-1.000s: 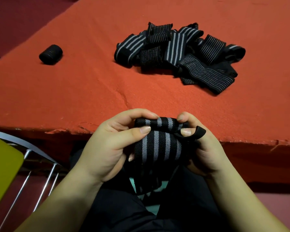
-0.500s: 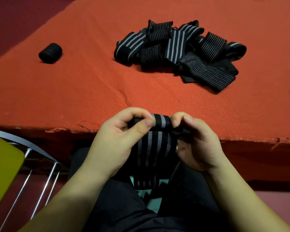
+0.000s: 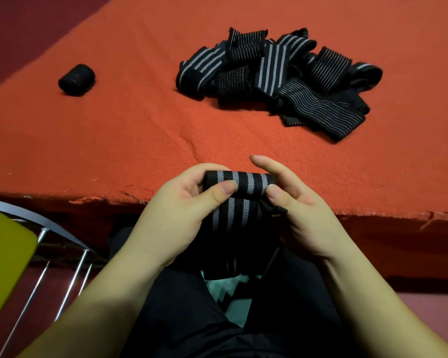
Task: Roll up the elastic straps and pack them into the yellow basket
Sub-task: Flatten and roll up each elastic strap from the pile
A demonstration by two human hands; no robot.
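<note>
Head view: at the near edge of the orange surface [image 3: 114, 140], the left hand [image 3: 181, 218] pinches a half-rolled striped strap [image 3: 239, 182]; the right hand [image 3: 298, 210] grips its other end, forefinger lifted. Beyond lie a heap of loose straps [image 3: 282, 78] and, leftward, one rolled strap [image 3: 76, 79]. A yellow corner [image 3: 3, 259] shows lower left, contents hidden.

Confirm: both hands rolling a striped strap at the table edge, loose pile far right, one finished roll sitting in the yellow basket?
Not quite. In the head view the finished roll lies on the red table, far left, not in a basket. Both hands do hold the striped strap; the pile is right.
</note>
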